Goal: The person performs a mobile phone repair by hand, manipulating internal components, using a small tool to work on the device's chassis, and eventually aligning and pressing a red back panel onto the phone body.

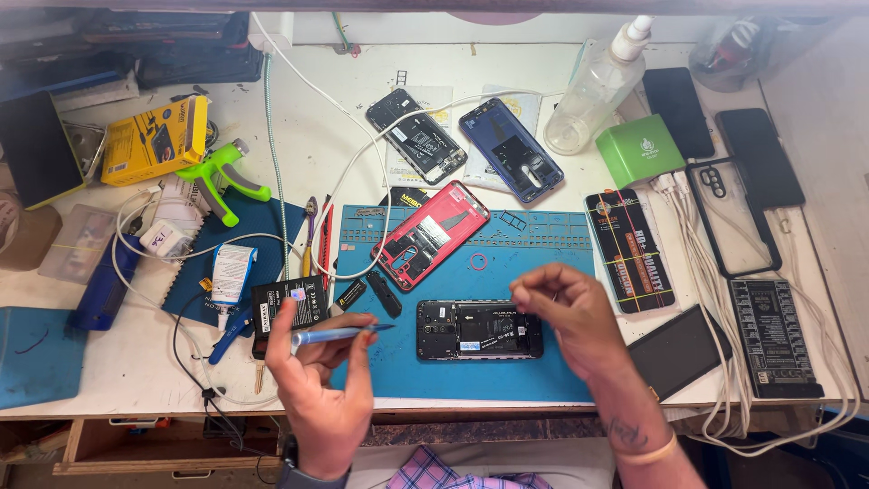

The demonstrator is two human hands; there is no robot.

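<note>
An opened black phone lies on the blue work mat, its insides facing up. My left hand sits at the mat's left edge and grips a thin blue tool, its tip pointing right toward the phone. My right hand hovers over the phone's right end with thumb and fingertips pinched together; whether something tiny sits between them is not visible. A red phone back cover rests on the mat behind the phone.
A black battery lies left of the mat. Behind are a black phone frame, a blue phone frame, a spray bottle and a green box. White cables, phones and cases crowd the right side.
</note>
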